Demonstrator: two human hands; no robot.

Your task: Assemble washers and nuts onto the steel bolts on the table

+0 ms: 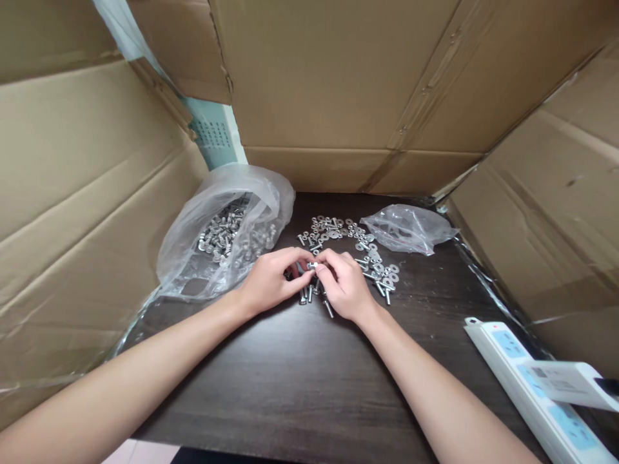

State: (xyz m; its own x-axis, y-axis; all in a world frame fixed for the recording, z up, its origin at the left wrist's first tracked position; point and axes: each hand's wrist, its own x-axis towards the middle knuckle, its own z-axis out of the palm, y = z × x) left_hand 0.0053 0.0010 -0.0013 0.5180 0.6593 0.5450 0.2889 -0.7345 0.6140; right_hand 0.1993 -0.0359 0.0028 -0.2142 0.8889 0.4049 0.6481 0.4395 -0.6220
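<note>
Both hands meet over the middle of the dark table, fingertips around one small metal bolt [312, 265]. My left hand [273, 278] pinches the bolt from the left side, thumb below and fingers above. From the other side, my right hand [342, 280] closes thumb and forefinger on the bolt's right end; whether a nut or washer is on it there is hidden by the fingers. Several loose bolts [329, 309] lie under and just in front of the hands. Beyond them spreads a scatter of washers [373, 254], nuts and more bolts.
An open clear plastic bag [222, 258] full of bolts stands at the left. A flatter plastic bag [411, 229] lies at the back right. Cardboard walls [348, 77] enclose the dark table [271, 386] on three sides. A white power strip [527, 380] with a plugged-in adapter lies right.
</note>
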